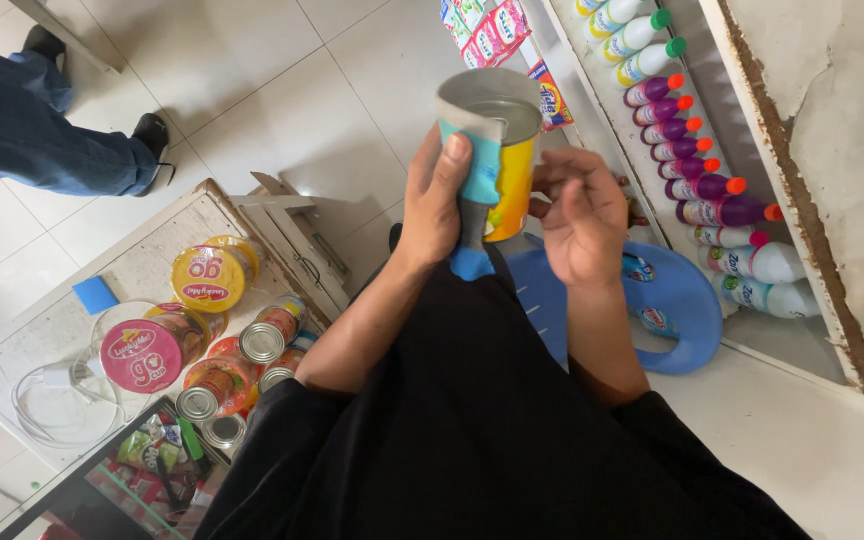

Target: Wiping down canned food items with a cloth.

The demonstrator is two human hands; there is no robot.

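A yellow tin can [508, 180] is held up at centre frame, above the black-clad lap. The left hand [434, 200] is wrapped around a teal cloth [479, 165] pressed against the can's side, thumb laid flat on the cloth. The right hand [580, 215] is curled just right of the can, fingers bent inward at its side; whether anything is pinched cannot be told. A blue plastic stool [677, 310] is seen just below the hands. Purple bottles with orange caps [687, 160] are lined on a shelf at right. More tin cans [242, 380] and lidded plastic jars [177, 310] are set on a counter [22, 340] at left. Another person's jeans-clad leg [32, 130] is seen far left.
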